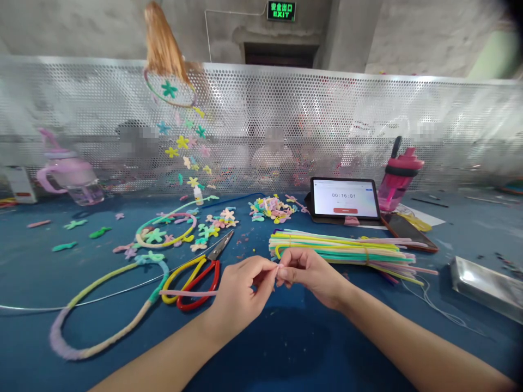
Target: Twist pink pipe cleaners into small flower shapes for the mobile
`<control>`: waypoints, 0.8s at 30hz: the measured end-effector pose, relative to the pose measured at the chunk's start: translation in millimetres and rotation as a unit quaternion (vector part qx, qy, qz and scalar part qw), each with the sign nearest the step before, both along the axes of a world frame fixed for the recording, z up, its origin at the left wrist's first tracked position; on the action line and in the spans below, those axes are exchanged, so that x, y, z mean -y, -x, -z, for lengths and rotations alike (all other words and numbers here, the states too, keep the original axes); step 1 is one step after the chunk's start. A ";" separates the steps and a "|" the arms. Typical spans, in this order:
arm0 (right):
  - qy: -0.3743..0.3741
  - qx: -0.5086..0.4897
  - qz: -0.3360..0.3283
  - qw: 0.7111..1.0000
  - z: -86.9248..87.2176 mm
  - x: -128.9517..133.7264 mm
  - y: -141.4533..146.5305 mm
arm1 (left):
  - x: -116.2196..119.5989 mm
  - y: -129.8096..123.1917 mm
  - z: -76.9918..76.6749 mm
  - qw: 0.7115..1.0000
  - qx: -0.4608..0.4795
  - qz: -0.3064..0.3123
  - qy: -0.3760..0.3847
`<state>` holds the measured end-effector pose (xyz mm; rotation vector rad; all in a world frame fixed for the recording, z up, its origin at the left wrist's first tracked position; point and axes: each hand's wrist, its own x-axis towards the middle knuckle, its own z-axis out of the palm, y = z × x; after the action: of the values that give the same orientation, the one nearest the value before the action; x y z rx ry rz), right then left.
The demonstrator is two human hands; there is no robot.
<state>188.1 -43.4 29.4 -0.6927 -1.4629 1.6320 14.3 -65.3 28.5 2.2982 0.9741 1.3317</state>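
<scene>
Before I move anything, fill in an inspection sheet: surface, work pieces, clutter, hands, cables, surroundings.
Surface: blue tabletop, with small scraps strewn about.
Work pieces: pink fuzzy stick at the hands; bundled coloured sticks to the right; scissors and large fuzzy ring to the left.
Clutter: tablet showing 00:16:01, pink tumbler, phone, metal case.
Hands: left hand and right hand meet, fingertips pinching pink material.
Cables: no plugged cables seen; thin pale wire at left.
Surroundings: perforated screen behind, lit exit sign above.
</scene>
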 end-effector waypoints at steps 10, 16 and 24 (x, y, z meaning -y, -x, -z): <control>-0.076 0.015 0.095 0.992 -9.6 1.1 0.2 | 0.5 -2.8 3.2 0.993 0.056 0.051 0.085; -0.068 -0.006 0.101 0.992 -8.1 0.9 -0.3 | 3.4 -8.2 0.4 0.965 0.129 0.066 0.219; -0.062 0.011 0.106 0.992 -6.8 5.1 3.7 | 8.6 -8.7 0.6 0.970 0.108 0.076 0.204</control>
<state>184.3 -48.6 36.1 -0.7700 -1.4398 1.3649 23.1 -73.9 28.0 1.8382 0.8832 1.1631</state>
